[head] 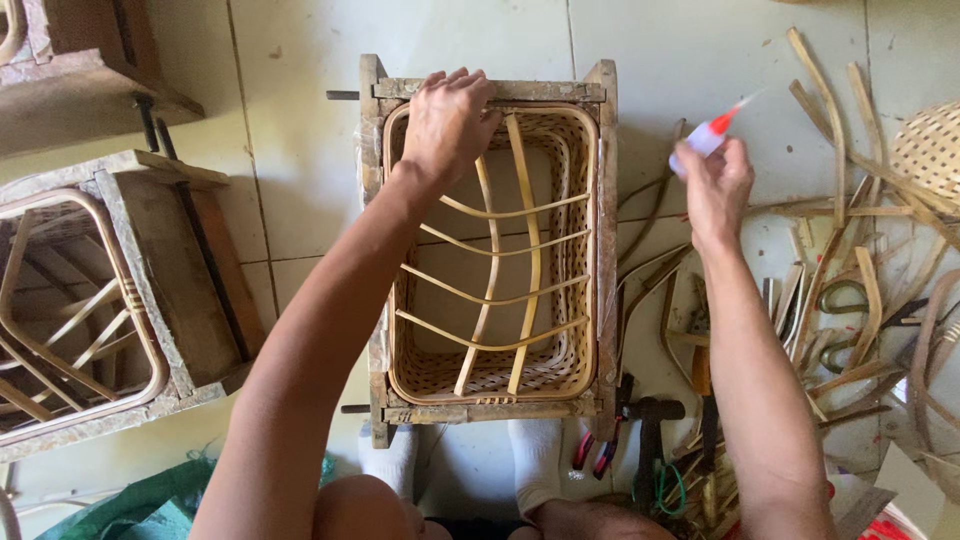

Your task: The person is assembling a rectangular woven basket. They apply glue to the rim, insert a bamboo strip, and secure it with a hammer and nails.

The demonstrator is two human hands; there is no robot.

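Note:
A woven bamboo basket [575, 250] sits inside a rectangular wooden frame mould [607, 200] on the tiled floor, with curved bamboo strips [490, 298] crossed over its opening. My left hand [447, 122] presses on the basket's far rim and the ends of the strips. My right hand [715, 185] is raised to the right of the frame and grips a small white glue bottle [705, 138] with a red nozzle pointing up and away. My feet in white socks [535, 460] rest against the frame's near side.
A second wooden frame with a basket [110, 300] stands at the left. Loose bamboo strips and offcuts [850, 250] litter the floor on the right, beside a hammer [648, 425] and pliers [595, 450]. A woven piece [930, 150] lies at the far right.

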